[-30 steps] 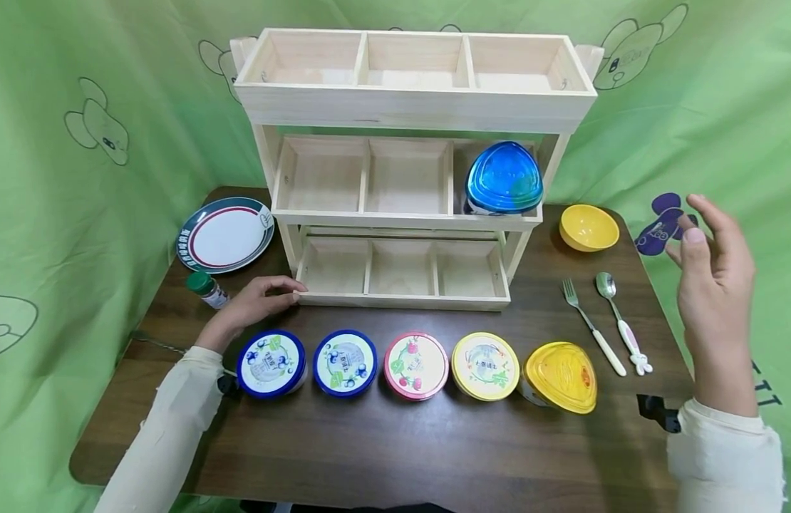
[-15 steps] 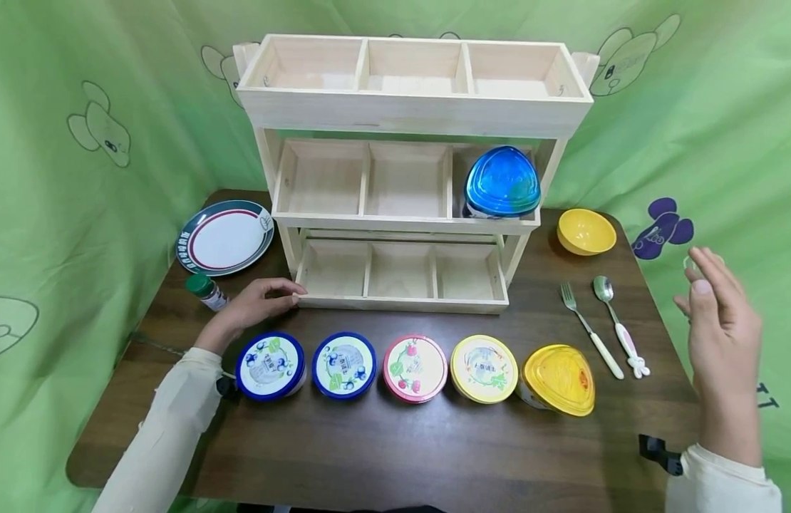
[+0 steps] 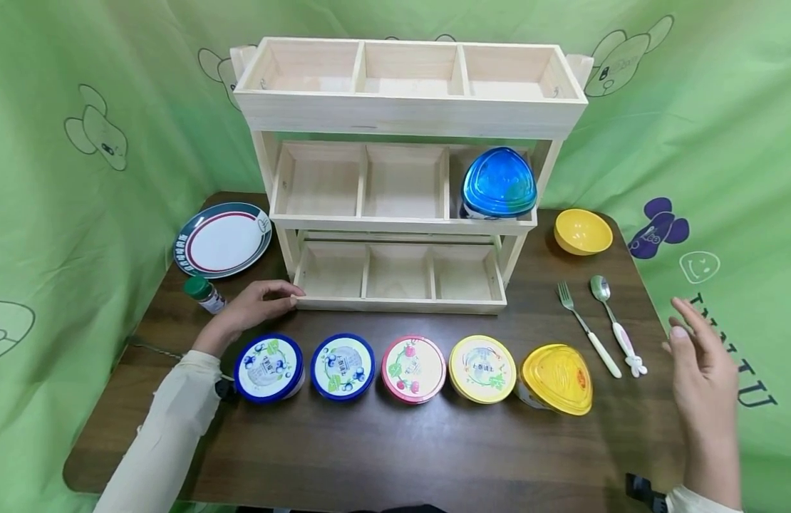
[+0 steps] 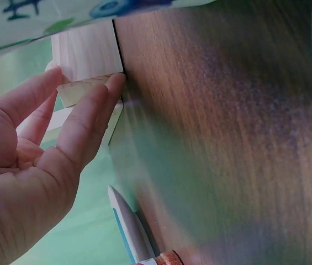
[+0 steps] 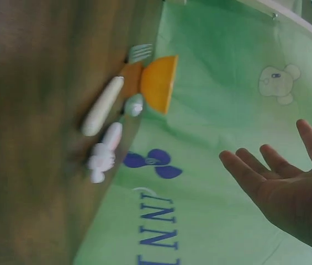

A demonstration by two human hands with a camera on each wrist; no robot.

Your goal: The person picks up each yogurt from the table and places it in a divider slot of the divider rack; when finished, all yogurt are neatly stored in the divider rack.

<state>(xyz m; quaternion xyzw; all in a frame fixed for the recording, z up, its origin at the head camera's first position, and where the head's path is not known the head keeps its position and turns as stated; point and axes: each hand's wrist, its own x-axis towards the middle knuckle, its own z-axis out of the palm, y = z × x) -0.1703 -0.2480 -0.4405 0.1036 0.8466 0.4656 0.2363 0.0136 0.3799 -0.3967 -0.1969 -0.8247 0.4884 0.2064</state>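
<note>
In the head view my left hand (image 3: pixel 257 306) pinches the lower left front corner of a three-tier wooden rack (image 3: pixel 408 117). The left wrist view shows the thumb and fingers on either side of that wooden corner (image 4: pixel 86 52). My right hand (image 3: pixel 706 370) hangs in the air beyond the table's right edge, fingers loose, holding nothing. Nearest to it lie a spoon (image 3: pixel 620 335) with a rabbit-shaped handle end and a fork (image 3: pixel 591 331). A blue-lidded jar (image 3: pixel 499 182) stands in the middle tier's right compartment.
Across the table's front stand two blue-lidded jars (image 3: pixel 269 367) (image 3: pixel 343 366), a pink-lidded jar (image 3: pixel 413 369), a round yellow-lidded jar (image 3: pixel 482 369) and a triangular yellow-lidded jar (image 3: pixel 557 377). A plate (image 3: pixel 224 240) and green-capped bottle (image 3: pixel 204 294) are left; a yellow bowl (image 3: pixel 583 231) is right.
My right hand has come down and nearer the table's front right side. The left hand keeps its place at the rack's corner.
</note>
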